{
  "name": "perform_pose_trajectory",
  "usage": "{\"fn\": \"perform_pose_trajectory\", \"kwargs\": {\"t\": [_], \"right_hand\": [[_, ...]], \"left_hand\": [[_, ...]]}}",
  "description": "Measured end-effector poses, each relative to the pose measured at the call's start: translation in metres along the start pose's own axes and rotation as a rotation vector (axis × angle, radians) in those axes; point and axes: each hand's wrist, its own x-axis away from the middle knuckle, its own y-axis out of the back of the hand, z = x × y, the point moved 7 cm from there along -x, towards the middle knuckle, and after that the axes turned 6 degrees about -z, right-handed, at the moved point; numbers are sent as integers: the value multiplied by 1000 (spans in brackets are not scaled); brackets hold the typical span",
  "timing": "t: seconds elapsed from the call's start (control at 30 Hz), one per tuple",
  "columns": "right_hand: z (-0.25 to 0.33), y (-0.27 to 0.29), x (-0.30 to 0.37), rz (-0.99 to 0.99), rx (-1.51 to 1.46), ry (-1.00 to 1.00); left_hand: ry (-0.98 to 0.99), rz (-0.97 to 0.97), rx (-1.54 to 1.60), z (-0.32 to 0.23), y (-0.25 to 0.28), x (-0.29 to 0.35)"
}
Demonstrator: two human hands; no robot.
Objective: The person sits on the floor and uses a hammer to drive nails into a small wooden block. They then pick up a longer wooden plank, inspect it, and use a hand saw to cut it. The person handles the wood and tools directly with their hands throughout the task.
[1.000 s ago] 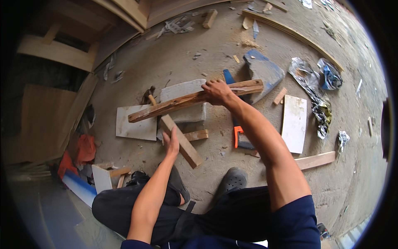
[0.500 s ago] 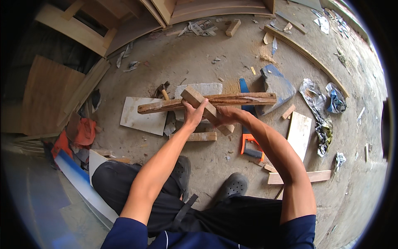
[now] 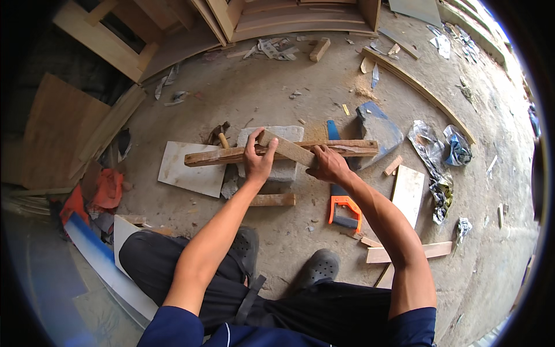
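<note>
A short wooden block [image 3: 292,150] is held at a slant over a long, rough wooden beam [image 3: 358,147]. My left hand [image 3: 259,159] grips the block's upper left end between thumb and fingers. At its lower right end, my right hand [image 3: 331,164] is closed over it. The beam lies crosswise on a pale stone block [image 3: 283,172], with its right end by a blue-stained stone block [image 3: 378,132]. Left of the stone, a hammer [image 3: 223,139] lies partly behind the beam. A handsaw [image 3: 347,199] with an orange handle lies to the right, its blue blade passing under the beam.
A white board [image 3: 184,165] lies under the beam's left end, and a wood offcut [image 3: 274,200] lies nearer me. Wood strips [image 3: 409,253], another pale board [image 3: 408,194] and crumpled plastic [image 3: 430,156] lie to the right. Wooden cabinet frames [image 3: 300,22] stand at the back.
The wooden block has turned to a flatter slant, showing a broader face. My right hand has come up over its right end, and my left fingers have spread around the other end.
</note>
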Motion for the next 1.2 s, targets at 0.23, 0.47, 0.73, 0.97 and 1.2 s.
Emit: {"fn": "perform_pose_trajectory", "kwargs": {"t": [0.23, 0.47, 0.73, 0.97, 1.2], "right_hand": [[12, 20, -6, 27, 50, -51], [-33, 56, -12, -66, 198, -261], [-104, 85, 30, -152, 231, -455], [-102, 77, 38, -233, 250, -352], [-109, 94, 41, -73, 180, -515]], "left_hand": [[245, -11, 91, 64, 13, 14], [329, 422, -331, 91, -16, 12], [-228, 1047, -838, 104, -80, -22], [-264, 945, -650, 112, -78, -10], [-237, 970, -714, 83, -69, 14]]}}
